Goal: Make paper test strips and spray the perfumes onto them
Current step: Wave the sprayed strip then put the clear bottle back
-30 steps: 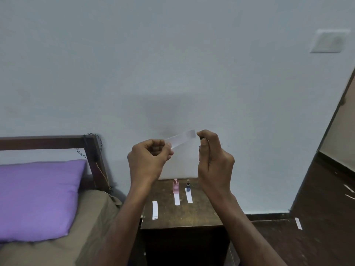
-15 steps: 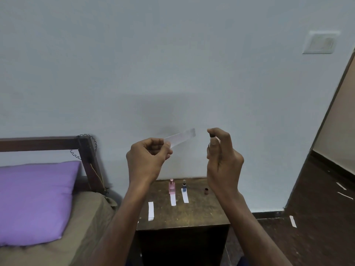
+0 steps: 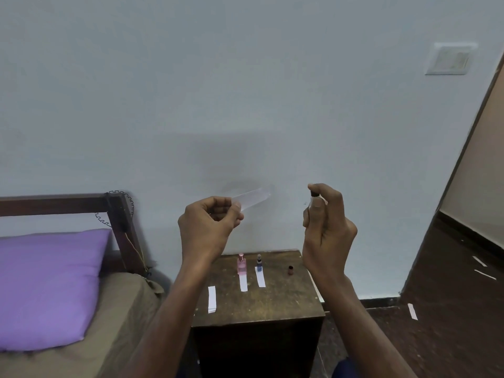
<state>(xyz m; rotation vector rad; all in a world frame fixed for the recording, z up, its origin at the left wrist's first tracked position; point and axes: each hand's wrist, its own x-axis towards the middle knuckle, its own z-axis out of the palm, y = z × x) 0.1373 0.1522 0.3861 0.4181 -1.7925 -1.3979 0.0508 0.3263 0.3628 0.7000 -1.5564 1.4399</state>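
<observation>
White paper strip (image 3: pixel 252 199) pinched by left hand (image 3: pixel 208 230); right hand (image 3: pixel 328 230) fingers curl around small spray bottle (image 3: pixel 313 196).

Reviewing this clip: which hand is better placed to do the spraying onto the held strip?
Right. The right hand grips a small spray bottle, index finger on its top, facing the paper strip pinched by the left hand.
</observation>
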